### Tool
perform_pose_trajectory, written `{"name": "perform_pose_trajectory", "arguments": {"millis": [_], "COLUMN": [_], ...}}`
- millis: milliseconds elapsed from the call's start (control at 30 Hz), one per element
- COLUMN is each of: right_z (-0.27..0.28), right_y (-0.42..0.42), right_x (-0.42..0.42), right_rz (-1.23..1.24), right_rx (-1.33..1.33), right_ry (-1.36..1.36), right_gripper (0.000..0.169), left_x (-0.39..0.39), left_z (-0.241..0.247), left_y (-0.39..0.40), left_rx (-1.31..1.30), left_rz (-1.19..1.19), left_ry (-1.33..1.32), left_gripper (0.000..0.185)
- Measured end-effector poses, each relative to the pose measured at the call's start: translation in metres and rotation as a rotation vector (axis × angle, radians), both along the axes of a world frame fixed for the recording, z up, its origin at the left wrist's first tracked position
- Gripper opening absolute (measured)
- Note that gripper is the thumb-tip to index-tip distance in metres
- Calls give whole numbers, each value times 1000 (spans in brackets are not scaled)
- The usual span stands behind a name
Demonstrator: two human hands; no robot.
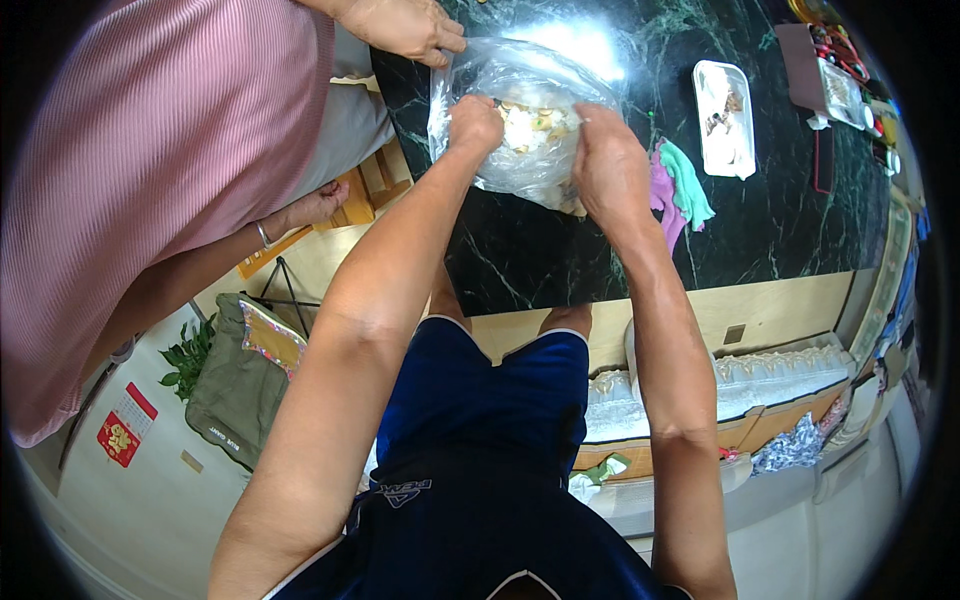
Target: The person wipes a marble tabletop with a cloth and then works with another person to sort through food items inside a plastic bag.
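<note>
A clear plastic bag (517, 176) lies mouth-open on the dark green marble-patterned table. Inside it are many small white and yellowish pieces (529, 129), too small to name surely. My left hand (476, 124) is closed in a fist on the bag's left side, gripping the plastic. On the opposite side, my right hand (611, 161) pinches the plastic, its fingertips partly hidden behind the hand. Another person's hand (409, 30) touches the bag's far left rim.
Right of my right hand lie a purple and mint-green cloth (679, 187) and a white plastic tray (724, 120) with small items in it. Farther right is a box (814, 64) of odds and ends. The other person, in a pink ribbed top (187, 150), stands close at the left.
</note>
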State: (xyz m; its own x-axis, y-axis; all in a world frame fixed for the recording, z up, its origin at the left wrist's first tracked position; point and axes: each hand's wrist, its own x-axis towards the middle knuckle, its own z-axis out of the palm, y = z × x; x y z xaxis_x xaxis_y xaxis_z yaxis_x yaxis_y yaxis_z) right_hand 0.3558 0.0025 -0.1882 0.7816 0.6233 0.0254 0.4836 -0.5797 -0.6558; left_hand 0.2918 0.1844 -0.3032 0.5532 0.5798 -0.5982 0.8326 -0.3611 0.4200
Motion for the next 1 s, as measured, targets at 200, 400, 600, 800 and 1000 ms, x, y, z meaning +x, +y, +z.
{"name": "perform_pose_trajectory", "arguments": {"millis": [200,400,600,800,1000], "right_z": [-48,-63,-50,-40,13], "right_y": [41,35,25,5,-13], "right_x": [8,40,40,19,5], "right_rz": [442,190,202,321,203], "right_rx": [-437,-334,-383,-162,204], "right_ry": [306,189,168,2,84], "right_gripper": [37,52,46,13,14], "left_x": [-2,19,16,30,43], "left_z": [1,12,23,16,20], "left_y": [15,18,8,-4,-1], "left_rx": [279,-16,232,283,243], "left_rz": [-397,-226,-452,-577,-584], "left_ry": [-264,-248,-295,-154,53], "left_gripper": [40,53,32,21,21]}}
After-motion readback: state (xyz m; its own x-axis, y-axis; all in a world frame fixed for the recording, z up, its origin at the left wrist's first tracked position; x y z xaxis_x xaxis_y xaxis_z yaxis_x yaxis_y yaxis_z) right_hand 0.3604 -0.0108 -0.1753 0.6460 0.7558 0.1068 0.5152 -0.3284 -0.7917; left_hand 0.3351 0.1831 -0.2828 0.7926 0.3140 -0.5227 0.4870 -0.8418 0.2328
